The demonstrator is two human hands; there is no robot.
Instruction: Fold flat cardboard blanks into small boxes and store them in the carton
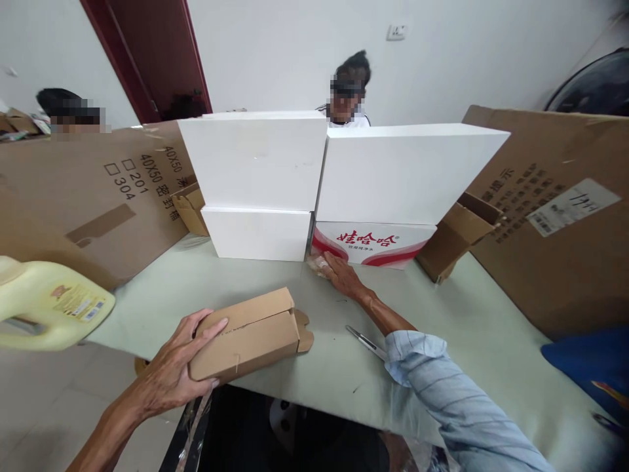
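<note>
My left hand (177,370) grips the near end of a small brown cardboard box (250,334) that lies on the pale green table (462,321), fingers wrapped over its top. My right hand (341,274) reaches forward to the foot of the stacked boxes and rests on a small clear crinkled wrapper (317,263); its fingers lie mostly flat. Whether it pinches the wrapper is not visible.
White boxes (255,164) and a red-printed box (373,244) are stacked at the table's far side. Large brown cartons (555,216) flank both sides. A silver blade (366,342) lies by my right sleeve. A yellow jug (49,301) is at left. Two people sit behind.
</note>
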